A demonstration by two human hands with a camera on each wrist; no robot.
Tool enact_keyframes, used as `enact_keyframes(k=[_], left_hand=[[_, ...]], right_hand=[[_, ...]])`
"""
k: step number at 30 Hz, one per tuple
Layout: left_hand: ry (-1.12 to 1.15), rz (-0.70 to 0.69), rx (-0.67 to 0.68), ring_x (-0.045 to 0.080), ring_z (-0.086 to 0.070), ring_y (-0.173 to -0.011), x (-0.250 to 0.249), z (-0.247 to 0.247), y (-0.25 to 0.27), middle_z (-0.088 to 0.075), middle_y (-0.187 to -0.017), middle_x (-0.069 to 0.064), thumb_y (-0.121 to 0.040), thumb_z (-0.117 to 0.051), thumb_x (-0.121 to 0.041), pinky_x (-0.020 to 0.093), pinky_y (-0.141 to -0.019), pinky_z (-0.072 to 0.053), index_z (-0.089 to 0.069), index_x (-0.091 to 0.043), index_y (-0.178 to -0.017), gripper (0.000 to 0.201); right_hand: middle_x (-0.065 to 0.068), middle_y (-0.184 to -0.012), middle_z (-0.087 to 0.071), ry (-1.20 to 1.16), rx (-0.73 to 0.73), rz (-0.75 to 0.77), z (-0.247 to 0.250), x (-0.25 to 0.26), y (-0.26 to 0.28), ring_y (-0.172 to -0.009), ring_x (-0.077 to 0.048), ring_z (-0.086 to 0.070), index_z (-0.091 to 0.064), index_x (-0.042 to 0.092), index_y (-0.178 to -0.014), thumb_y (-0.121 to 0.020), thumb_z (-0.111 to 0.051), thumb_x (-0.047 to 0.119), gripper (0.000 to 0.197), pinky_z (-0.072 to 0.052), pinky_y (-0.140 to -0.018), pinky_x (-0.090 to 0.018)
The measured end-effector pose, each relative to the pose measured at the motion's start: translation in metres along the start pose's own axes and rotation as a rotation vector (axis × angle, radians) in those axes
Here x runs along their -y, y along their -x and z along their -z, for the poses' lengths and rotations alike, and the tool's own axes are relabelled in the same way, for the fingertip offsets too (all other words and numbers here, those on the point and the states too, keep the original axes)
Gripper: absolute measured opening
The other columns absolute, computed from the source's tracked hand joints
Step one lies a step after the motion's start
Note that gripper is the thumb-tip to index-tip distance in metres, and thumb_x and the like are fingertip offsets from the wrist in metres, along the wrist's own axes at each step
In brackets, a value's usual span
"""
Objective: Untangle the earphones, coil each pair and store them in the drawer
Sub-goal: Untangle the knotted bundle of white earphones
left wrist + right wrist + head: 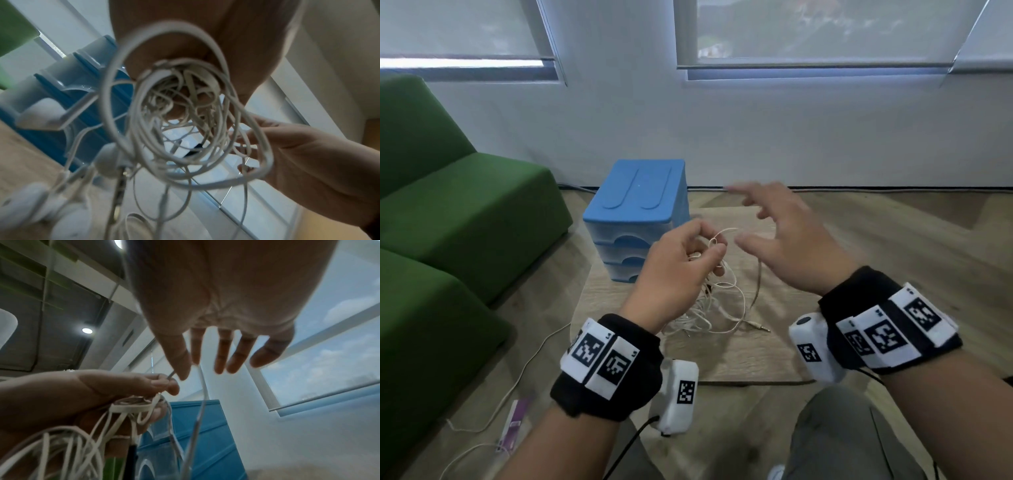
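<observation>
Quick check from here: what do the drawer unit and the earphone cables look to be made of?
Drawer unit: looks like moulded plastic, with an opaque matte blue top with raised ridges and translucent, glossy drawer fronts.
Earphone cables: thin, white, smooth and flexible, probably rubber or soft plastic sheathing; they hang in loose loops from the left hand. The plug tip glints like metal.

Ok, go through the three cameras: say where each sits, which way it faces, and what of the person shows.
Head: on the head, looking forward and down at both hands, the tangled earphones and blue drawer unit.
Left wrist: looks up along the left hand through the cable loops.
Right wrist: looks up along the open right hand, fingers spread.
Shared: all show the earphones, drawer unit and both hands.
</observation>
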State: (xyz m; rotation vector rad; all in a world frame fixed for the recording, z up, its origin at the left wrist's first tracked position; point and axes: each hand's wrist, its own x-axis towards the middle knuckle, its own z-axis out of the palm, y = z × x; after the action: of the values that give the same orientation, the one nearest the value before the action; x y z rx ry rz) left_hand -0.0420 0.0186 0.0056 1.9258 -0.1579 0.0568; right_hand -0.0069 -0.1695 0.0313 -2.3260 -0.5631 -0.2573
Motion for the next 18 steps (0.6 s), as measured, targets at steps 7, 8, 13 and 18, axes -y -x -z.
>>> enact_keyframes(k=[7,8,13,18], left_hand=[[-0.057,-0.011,-0.004,0.035,-0.069,-0.081,0.001,0.003,0.000,-0.075,-0.073,-0.003,-0.098,-0.070,-0.029,0.049,-0.075,-0.055,-0.075,-0.022,-0.084,0.016],[-0.059,-0.002,-0.004,0.037,-0.069,-0.083,0.002,0.004,0.000,-0.075,-0.074,-0.003,-0.097,-0.070,-0.028,0.051,-0.078,-0.056,-0.075,-0.020,-0.083,0.016],[-0.070,0.017,0.012,0.043,-0.068,-0.085,0.002,0.006,0.003,-0.076,-0.077,-0.003,-0.098,-0.068,-0.030,0.056,-0.082,-0.055,-0.075,-0.019,-0.085,0.018],[-0.087,-0.016,0.004,0.023,-0.070,-0.081,-0.002,0.008,0.002,-0.075,-0.077,-0.004,-0.102,-0.064,-0.033,0.038,-0.074,-0.054,-0.079,-0.025,-0.089,0.022]], right_hand=[[0.015,-0.080,-0.064,0.135,-0.016,0.192,-0.005,0.004,-0.009,-0.082,-0.011,-0.059,-0.076,0.030,-0.088,-0.090,-0.058,0.046,0.025,-0.050,-0.081,-0.050],[0.012,-0.077,-0.065,0.107,-0.086,0.183,-0.003,0.003,-0.011,-0.077,-0.013,-0.060,-0.076,0.025,-0.085,-0.092,-0.062,0.038,0.020,-0.050,-0.078,-0.046],[0.010,-0.071,-0.068,-0.212,-0.545,-0.143,0.015,-0.007,-0.021,-0.072,-0.015,-0.067,-0.073,0.021,-0.087,-0.094,-0.062,0.023,0.014,-0.058,-0.075,-0.042],[0.010,-0.114,-0.062,-0.028,-0.288,-0.184,0.009,-0.009,-0.009,-0.106,-0.014,-0.059,-0.066,0.038,-0.120,-0.080,-0.058,0.018,0.045,-0.049,-0.100,-0.049]])
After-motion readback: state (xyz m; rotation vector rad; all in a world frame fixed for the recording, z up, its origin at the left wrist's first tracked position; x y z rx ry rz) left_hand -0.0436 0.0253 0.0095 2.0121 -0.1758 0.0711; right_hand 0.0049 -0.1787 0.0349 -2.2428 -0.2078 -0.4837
